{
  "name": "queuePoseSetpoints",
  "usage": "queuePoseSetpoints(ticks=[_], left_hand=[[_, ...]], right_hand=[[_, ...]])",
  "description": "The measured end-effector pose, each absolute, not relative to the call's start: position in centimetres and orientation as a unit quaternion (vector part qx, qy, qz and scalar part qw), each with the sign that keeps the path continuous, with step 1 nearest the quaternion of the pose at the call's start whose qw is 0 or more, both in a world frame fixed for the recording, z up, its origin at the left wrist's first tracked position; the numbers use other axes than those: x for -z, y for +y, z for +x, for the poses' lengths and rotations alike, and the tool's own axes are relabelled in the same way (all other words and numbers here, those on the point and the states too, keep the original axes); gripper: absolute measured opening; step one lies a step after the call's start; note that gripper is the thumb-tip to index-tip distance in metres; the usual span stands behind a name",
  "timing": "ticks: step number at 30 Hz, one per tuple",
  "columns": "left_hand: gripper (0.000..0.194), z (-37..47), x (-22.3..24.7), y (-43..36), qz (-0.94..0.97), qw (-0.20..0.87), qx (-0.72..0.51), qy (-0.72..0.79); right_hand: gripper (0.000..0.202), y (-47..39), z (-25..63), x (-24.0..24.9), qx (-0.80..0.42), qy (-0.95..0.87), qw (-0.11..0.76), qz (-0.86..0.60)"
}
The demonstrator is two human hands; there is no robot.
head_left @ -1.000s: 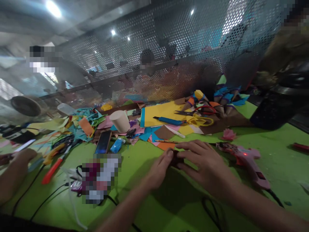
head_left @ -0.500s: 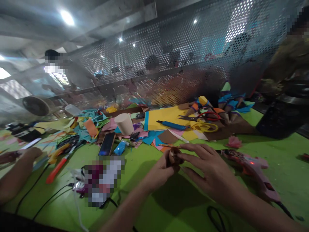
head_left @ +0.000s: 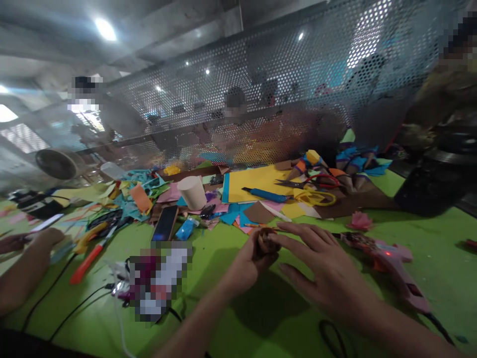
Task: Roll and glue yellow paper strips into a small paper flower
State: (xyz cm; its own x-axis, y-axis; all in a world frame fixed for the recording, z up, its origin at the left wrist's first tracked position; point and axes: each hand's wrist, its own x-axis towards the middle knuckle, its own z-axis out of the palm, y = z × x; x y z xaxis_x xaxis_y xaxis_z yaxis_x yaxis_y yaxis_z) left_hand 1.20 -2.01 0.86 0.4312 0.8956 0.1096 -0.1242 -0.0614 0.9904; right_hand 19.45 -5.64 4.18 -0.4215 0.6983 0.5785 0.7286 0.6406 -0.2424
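A small brown rolled piece [head_left: 267, 239], perhaps paper, sits in the closed fingers of my left hand [head_left: 249, 263]. Its exact kind is hard to make out. My right hand [head_left: 320, 263] is beside it, fingers stretched out and apart, with the index fingertip at the piece's right side. Just beyond both hands lies a thin pencil-like stick [head_left: 253, 225] among paper scraps. Right of my right hand, a pink hot glue gun [head_left: 391, 263] with a glowing light rests on the green table [head_left: 283, 318]. A pink paper flower [head_left: 360, 220] lies behind the glue gun.
A blue box cutter [head_left: 266, 194] and scissors [head_left: 316, 195] lie on yellow paper [head_left: 246, 181]. Nearby are a white paper roll [head_left: 192, 193], a phone [head_left: 165, 223], a power strip [head_left: 169, 278] with cords, and a dark container [head_left: 428, 184]. Another person's arm [head_left: 28, 263] reaches in at left.
The brown piece has turned slightly in my left hand, its rolled top now facing more toward me. My right fingers have shifted a little and stay spread beside it.
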Motion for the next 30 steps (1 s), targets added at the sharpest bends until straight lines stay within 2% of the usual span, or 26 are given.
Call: queuePoseSetpoints(ticks=[5,10,16,19,24,30], left_hand=[[0.025,1.2,-0.9,-2.0,0.616,0.588,-0.411,0.324],[0.028,1.4,-1.2,-1.9,0.626,0.570,-0.408,0.341],[0.022,1.2,-0.9,-2.2,0.664,0.530,-0.399,0.344],[0.023,1.3,-0.7,-2.2,0.660,0.529,-0.407,0.345],[0.038,1.4,-0.7,-1.7,0.593,0.553,-0.447,0.377],[0.043,0.5,-0.8,-1.4,0.512,0.629,-0.438,0.388]], right_hand=[[0.041,-5.7,19.1,-3.9,0.006,-0.858,0.303,-0.414],[0.048,-5.5,19.3,-3.9,-0.004,-0.853,0.307,-0.421],[0.040,-5.6,18.8,-3.4,-0.020,-0.853,0.301,-0.425],[0.044,-5.6,18.8,-3.4,-0.026,-0.854,0.294,-0.427],[0.056,-5.1,19.8,-4.0,-0.031,-0.842,0.309,-0.442],[0.042,-4.3,20.5,-3.9,-0.045,-0.815,0.367,-0.446]])
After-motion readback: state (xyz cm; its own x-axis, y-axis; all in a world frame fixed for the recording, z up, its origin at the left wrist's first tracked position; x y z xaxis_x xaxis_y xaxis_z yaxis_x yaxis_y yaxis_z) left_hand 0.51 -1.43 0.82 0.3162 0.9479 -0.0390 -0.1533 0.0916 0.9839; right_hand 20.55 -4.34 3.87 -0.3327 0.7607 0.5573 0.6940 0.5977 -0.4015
